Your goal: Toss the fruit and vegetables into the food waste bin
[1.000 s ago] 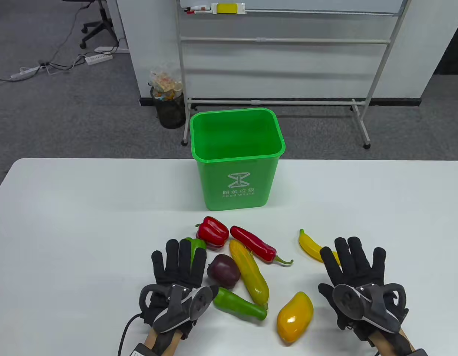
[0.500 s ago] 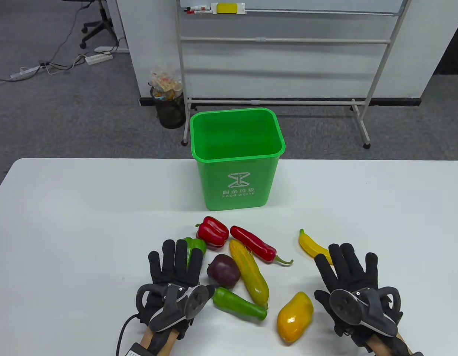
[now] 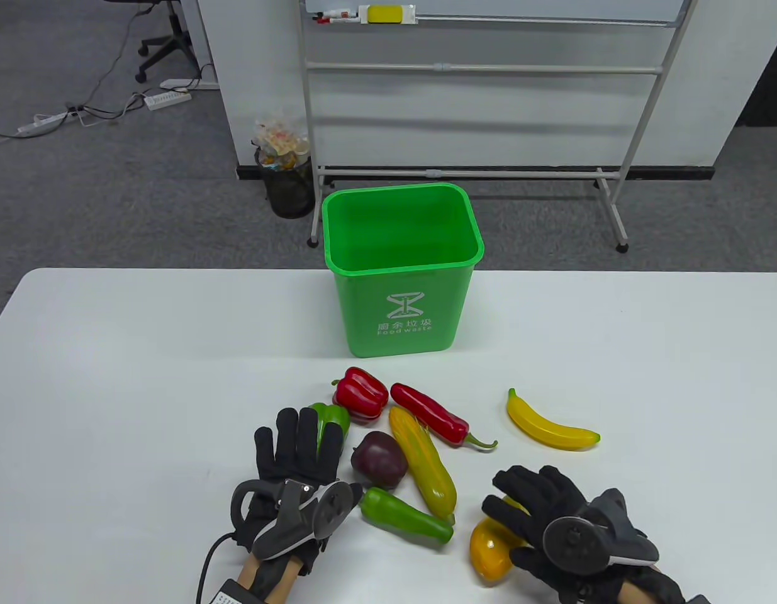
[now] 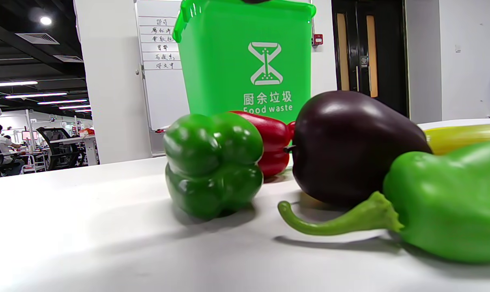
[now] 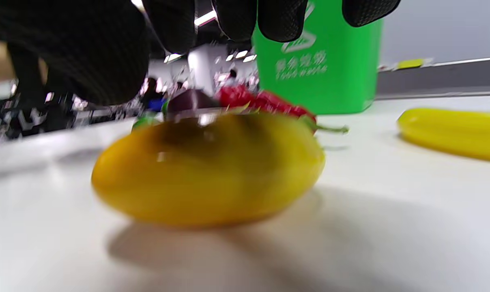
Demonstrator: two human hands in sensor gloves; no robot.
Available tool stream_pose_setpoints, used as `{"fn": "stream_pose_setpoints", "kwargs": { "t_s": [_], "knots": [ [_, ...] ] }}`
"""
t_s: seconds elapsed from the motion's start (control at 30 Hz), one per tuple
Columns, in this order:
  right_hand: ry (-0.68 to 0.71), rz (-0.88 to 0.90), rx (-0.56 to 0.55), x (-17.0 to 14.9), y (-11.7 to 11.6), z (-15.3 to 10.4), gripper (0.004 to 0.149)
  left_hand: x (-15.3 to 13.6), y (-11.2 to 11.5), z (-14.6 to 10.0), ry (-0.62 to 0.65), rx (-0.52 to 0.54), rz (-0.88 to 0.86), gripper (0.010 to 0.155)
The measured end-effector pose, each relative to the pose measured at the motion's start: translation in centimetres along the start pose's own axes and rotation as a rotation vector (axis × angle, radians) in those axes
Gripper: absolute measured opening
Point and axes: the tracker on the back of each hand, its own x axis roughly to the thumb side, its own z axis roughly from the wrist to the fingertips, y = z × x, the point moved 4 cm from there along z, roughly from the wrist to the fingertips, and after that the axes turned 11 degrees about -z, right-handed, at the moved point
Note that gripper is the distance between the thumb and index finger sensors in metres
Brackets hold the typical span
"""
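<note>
The right hand reaches over the mango, which lies on the white tabletop; its fingers are spread and curve over the fruit's far end. In the right wrist view the fingers hang above the mango with a gap showing, so they are released and whether any of them touches it cannot be told. The banana lies beyond the right fingers, apart from them, bare on the tabletop.

The left hand lies flat, palm down, fingers extended and released, holding nothing. Their tips overlap the near side of the green bell pepper in the table view; contact cannot be told. Just beyond that pepper sits the red bell pepper. To the right of the left fingers is the purple eggplant, and beside the left wrist lies the long green pepper, its stem toward the hand. The corn cob lies between the eggplant and the right fingers, with the long red chili across its far end.

The green food waste bin stands upright beyond all the produce, well past both sets of fingers, and nothing shows inside it. From the left wrist view the bin rises behind the green bell pepper, the eggplant and the long green pepper
</note>
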Motion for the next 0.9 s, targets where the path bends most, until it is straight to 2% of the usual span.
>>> {"fn": "stream_pose_setpoints", "kwargs": {
  "t_s": [0.13,0.23,0.33,0.43,0.7,0.8,0.87,0.9],
  "knots": [
    [0.041,-0.036,0.084,0.8,-2.1,0.6,0.087,0.1,0.2,0.1,0.000,-0.012,0.006,0.091],
    [0.059,-0.040,0.038,1.1,-2.9,0.8,0.087,0.1,0.2,0.0,0.002,-0.019,0.006,0.091],
    [0.059,-0.084,0.038,1.5,-3.8,1.0,0.092,0.2,0.3,0.0,0.003,-0.026,0.007,0.091],
    [0.058,-0.073,0.035,1.7,-3.3,1.3,0.092,0.3,0.3,0.0,0.005,-0.027,0.007,0.090],
    [0.144,0.501,0.072,2.7,-1.6,1.5,0.090,-0.2,0.2,0.2,-0.011,-0.030,-0.001,0.089],
    [0.129,0.862,0.042,2.3,-0.4,2.7,0.093,-0.2,0.1,0.1,-0.005,-0.021,-0.003,0.088],
    [0.123,1.251,-0.063,0.6,2.5,5.1,0.093,-0.3,-0.2,0.1,-0.005,-0.009,-0.006,0.087],
    [0.122,1.314,-0.088,0.2,3.3,5.7,0.094,-0.3,-0.2,0.1,-0.004,-0.010,-0.005,0.086]
  ]
}}
